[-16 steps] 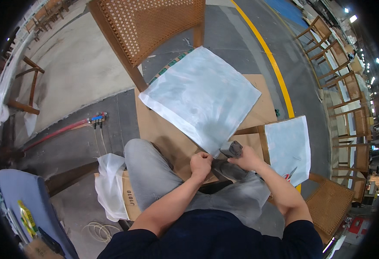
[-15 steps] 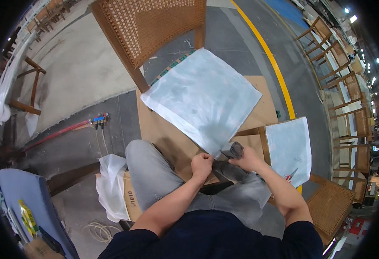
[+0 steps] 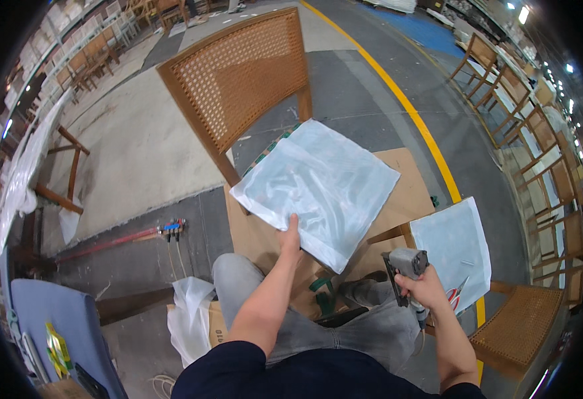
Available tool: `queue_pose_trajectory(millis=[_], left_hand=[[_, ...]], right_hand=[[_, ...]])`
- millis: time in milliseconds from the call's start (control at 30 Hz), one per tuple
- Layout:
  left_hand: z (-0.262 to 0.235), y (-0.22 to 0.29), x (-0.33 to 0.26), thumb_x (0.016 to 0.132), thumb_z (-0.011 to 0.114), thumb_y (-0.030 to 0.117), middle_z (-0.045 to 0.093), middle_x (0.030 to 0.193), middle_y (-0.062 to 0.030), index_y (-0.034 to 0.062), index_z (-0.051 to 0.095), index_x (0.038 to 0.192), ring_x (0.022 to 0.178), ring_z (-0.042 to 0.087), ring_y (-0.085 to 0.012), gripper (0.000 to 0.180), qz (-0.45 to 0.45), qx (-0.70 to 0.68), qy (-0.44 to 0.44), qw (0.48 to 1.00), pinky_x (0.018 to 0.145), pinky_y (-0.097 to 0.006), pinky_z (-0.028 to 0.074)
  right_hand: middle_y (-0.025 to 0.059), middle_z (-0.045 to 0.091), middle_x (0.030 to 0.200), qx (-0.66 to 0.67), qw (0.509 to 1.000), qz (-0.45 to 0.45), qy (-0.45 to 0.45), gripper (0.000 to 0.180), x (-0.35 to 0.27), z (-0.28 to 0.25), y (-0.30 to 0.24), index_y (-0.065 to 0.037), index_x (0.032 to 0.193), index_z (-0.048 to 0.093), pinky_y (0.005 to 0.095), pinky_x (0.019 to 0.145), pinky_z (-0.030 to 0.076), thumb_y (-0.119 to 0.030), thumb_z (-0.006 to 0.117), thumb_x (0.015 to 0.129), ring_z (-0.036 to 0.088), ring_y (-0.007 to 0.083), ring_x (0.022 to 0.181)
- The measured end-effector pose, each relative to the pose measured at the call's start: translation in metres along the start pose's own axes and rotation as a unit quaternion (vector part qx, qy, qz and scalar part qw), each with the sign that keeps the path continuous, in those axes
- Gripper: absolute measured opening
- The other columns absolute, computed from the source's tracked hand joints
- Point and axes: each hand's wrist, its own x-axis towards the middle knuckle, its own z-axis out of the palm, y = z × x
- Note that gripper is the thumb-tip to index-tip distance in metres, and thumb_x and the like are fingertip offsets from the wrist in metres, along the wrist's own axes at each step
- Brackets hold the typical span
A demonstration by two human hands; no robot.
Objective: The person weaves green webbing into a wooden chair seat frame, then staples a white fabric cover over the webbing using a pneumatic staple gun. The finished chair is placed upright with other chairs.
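Note:
A wooden chair with a woven cane back [image 3: 245, 80] stands before me, its seat [image 3: 331, 189] covered in pale, shiny white-blue sheeting. My left hand [image 3: 291, 241] grips the seat's near left edge, thumb on top and fingers hidden underneath. In my right hand [image 3: 426, 290] is a grey air staple gun [image 3: 410, 262], held above my thigh and apart from the seat, a hose running down from its handle. Beside that hand, red-handled scissors [image 3: 456, 292] lie on a second pale-covered seat [image 3: 448, 236].
Brown cardboard [image 3: 391, 163] lies under the chair. Another cane-backed chair [image 3: 521, 322] is at lower right. On the left are a blue chair back [image 3: 59, 326], white plastic wrap [image 3: 188, 319] and a red pipe [image 3: 115, 246] with blue valves. Several chairs line the right side.
My left hand has moved from the seat's near corner to its left edge, thumb now on top. The staple gun has swung right and up, away from the corner. The view has shifted.

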Motion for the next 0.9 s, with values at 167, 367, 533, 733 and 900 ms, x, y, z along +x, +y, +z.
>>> queue_pose_trajectory(millis=[167,367,533,733,900], left_hand=[[-0.005,-0.014,0.001,0.102,0.075,0.036,0.057,0.15,-0.0192,-0.0048,0.04,0.156,0.133,0.059,-0.0302,0.077,-0.078,0.03,-0.095,0.992,0.112,-0.043,0.049],[-0.049,0.02,0.034,0.106,0.066,0.045,0.056,0.151,-0.0192,-0.0054,0.038,0.158,0.132,0.061,-0.0317,0.078,-0.149,0.041,-0.185,0.97,0.112,-0.045,0.051],[-0.065,0.061,0.057,0.102,0.07,0.052,0.055,0.153,-0.0171,-0.0019,0.036,0.16,0.134,0.06,-0.0309,0.086,-0.167,0.122,-0.174,0.963,0.112,-0.044,0.051],[-0.077,0.076,0.055,0.101,0.071,0.053,0.051,0.159,-0.016,0.0031,0.033,0.164,0.141,0.055,-0.0334,0.089,-0.2,0.141,-0.131,0.961,0.115,-0.051,0.05],[-0.082,0.089,0.064,0.098,0.074,0.054,0.056,0.152,-0.0192,0.0007,0.03,0.163,0.137,0.059,-0.0329,0.095,-0.208,0.146,-0.121,0.96,0.114,-0.049,0.052]], right_hand=[[0.0059,0.071,0.083,0.077,0.995,0.014,0.06,0.023,-0.036,-0.021,0.027,0.0,0.107,0.07,0.0319,0.055,0.052,-0.008,0.083,0.09,0.066,0.015,0.062],[0.0068,0.07,0.084,0.128,0.979,0.038,0.154,0.023,-0.026,-0.05,0.024,0.001,0.108,0.067,0.0329,0.052,0.051,-0.005,0.081,0.091,0.065,0.0169,0.06],[0.0053,0.069,0.081,0.115,0.981,0.006,0.154,0.018,0.002,-0.082,0.011,0.0,0.106,0.068,0.0303,0.048,0.048,-0.007,0.078,0.093,0.062,0.0147,0.055],[0.0093,0.069,0.09,0.134,0.971,0.044,0.193,0.042,0.019,-0.087,0.017,-0.001,0.119,0.053,0.0327,0.049,0.049,-0.009,0.084,0.09,0.063,0.0195,0.057],[0.009,0.069,0.089,0.12,0.974,0.048,0.186,0.043,0.021,-0.086,0.022,-0.002,0.12,0.053,0.0332,0.051,0.05,-0.01,0.083,0.091,0.064,0.0196,0.058]])
